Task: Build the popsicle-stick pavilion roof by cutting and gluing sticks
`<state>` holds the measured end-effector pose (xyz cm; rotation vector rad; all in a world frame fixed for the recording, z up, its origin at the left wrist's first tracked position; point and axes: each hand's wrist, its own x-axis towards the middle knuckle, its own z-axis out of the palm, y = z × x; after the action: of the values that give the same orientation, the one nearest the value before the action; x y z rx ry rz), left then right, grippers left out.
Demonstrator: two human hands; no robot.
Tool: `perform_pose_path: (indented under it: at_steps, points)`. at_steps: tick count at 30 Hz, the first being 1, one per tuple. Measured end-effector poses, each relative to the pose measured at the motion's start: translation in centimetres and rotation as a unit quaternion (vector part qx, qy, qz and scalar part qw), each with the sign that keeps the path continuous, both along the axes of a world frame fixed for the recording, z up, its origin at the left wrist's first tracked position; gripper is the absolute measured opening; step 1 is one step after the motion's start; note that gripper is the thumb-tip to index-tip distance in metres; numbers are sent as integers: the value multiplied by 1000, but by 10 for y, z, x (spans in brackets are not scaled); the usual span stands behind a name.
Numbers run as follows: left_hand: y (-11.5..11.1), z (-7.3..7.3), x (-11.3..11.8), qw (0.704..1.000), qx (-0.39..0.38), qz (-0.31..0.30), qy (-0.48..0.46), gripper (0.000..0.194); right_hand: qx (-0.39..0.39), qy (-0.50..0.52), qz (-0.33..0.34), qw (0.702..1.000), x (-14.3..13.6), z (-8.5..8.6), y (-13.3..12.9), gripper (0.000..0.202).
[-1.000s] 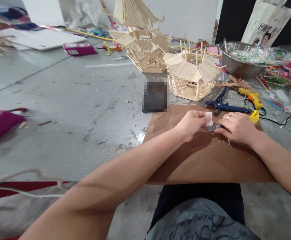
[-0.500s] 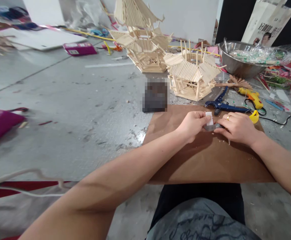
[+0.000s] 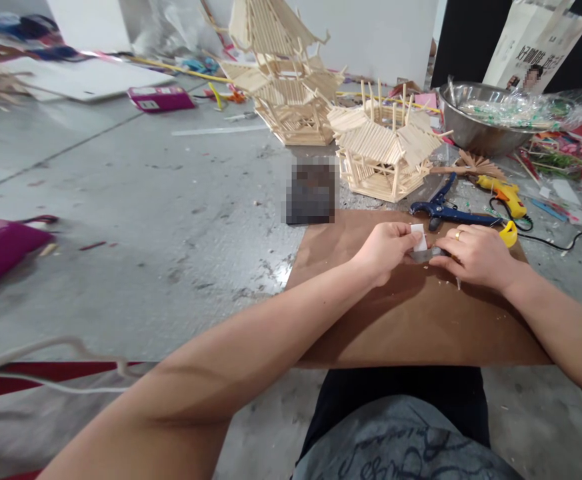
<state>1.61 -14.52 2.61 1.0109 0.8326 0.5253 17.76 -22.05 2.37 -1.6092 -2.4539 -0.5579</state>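
My left hand (image 3: 387,248) pinches a small white rectangular piece (image 3: 419,237) between thumb and fingers. A greyish, partly see-through part shows just below it. Close on the right, my right hand (image 3: 478,252), with a ring on one finger, has its fingers curled round something small and grey that they mostly hide. Both hands are over a brown sheet (image 3: 421,320). Just beyond them lies a blue-handled cutter (image 3: 451,212), and a yellow tape-like loop (image 3: 509,234) sits beside my right hand.
Two wooden-stick pavilion models, one shorter (image 3: 383,153) and one taller (image 3: 291,87), stand ahead. A yellow glue gun (image 3: 505,193) with a black cord lies right. A metal bowl (image 3: 471,130) stands behind it. Purple boxes (image 3: 161,98) lie left, and a blurred dark object (image 3: 311,193) lies near the sheet.
My right hand has shifted very slightly, and the view has moved a little. My left hand still pinches the white piece.
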Motion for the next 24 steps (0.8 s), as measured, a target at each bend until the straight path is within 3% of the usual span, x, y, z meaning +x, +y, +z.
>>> perform_pose_path:
  at_steps: [6, 16, 24]
  points:
    - [1, -10, 3, 1000, 20, 8, -6, 14, 3, -5, -16, 1000, -4, -2, 0, 48]
    - [0, 2, -1, 1000, 7, 0, 7, 15, -7, 14, -2, 1000, 4, 0, 0, 44]
    - [-1, -4, 2, 1000, 12, 2, 12, 16, 1, -1, -12, 1000, -1, -2, 0, 47]
